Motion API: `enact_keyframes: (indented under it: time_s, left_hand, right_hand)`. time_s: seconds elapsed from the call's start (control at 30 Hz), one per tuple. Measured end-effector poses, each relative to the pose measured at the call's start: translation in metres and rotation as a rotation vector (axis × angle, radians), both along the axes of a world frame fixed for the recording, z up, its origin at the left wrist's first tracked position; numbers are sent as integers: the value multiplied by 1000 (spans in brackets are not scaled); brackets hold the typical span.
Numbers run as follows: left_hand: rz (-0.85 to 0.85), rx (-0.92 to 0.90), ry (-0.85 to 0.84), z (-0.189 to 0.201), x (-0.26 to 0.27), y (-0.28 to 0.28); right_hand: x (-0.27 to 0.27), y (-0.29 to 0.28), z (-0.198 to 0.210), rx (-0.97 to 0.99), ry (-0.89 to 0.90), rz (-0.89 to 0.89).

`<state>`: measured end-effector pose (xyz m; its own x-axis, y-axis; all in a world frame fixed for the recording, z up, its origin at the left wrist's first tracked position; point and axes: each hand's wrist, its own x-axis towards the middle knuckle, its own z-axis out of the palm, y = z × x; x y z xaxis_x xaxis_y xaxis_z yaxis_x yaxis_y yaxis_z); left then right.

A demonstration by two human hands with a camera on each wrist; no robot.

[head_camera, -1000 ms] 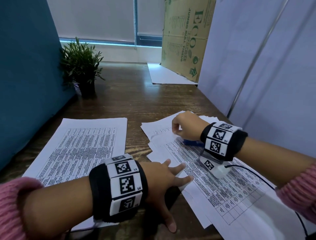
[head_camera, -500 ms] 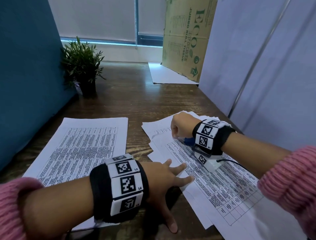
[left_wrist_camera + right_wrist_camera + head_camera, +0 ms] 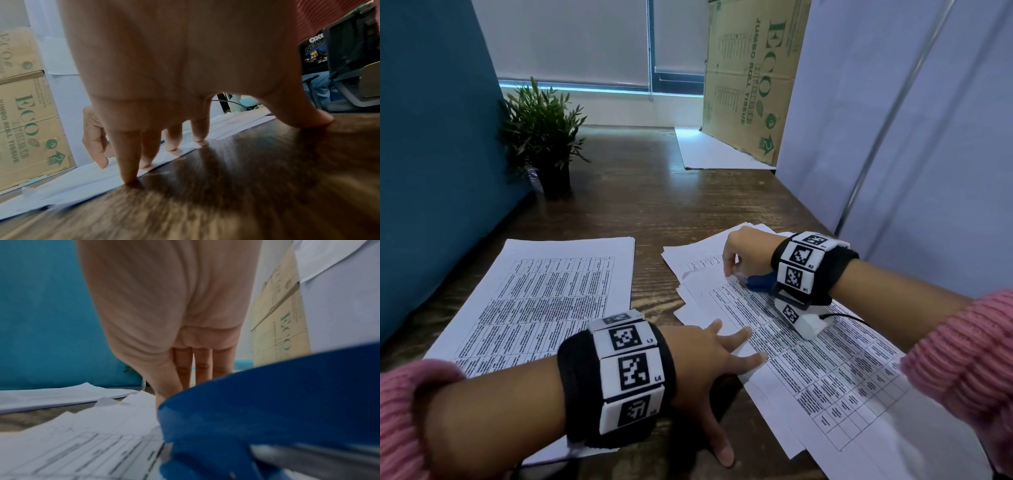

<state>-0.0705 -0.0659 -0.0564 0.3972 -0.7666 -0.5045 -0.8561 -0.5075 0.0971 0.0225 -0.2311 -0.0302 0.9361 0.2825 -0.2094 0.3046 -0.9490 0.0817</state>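
A loose pile of printed table sheets (image 3: 825, 359) lies askew on the right of the wooden desk (image 3: 647, 198). My left hand (image 3: 709, 359) presses on the pile's left edge with straight, spread fingers (image 3: 127, 154), the thumb on bare wood. My right hand (image 3: 746, 253) sits at the pile's far left corner, fingers curled down over a blue stapler (image 3: 760, 282). The right wrist view shows the stapler (image 3: 267, 394) close up with the sheets (image 3: 82, 434) at its mouth. A second, neat stack (image 3: 544, 298) lies to the left.
A potted plant (image 3: 541, 137) stands at the back left against a teal partition (image 3: 431, 137). A flat cardboard box (image 3: 750, 75) leans at the back, over a white sheet (image 3: 715, 154). A white partition (image 3: 928, 137) closes the right side.
My right wrist and forearm have swung left and toward me while the hand stays at the paper corner. The left hand has not moved.
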Motion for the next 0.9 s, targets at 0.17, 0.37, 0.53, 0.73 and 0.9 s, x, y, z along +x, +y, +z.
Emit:
enact_keyframes:
  time_s: [0.17,0.37,0.53,0.73,0.9]
  left_hand:
    - [-13,6,-9,1,1,0]
    - [-7,10,1,1,1,0]
    - [-7,4,1,0,1,1]
    - [-1,2,-5,0,0,0]
    - [-11,1,-3,0,1,0]
  right_hand:
    - [3,-8,-6,105,-49,-59]
    - [6,-15,-6,256,34,-77]
    - [8,-18,-13,226,64,-49]
    - [4,-12,-14,165,124,-33]
    - [3,-11,-20,96,105,-70]
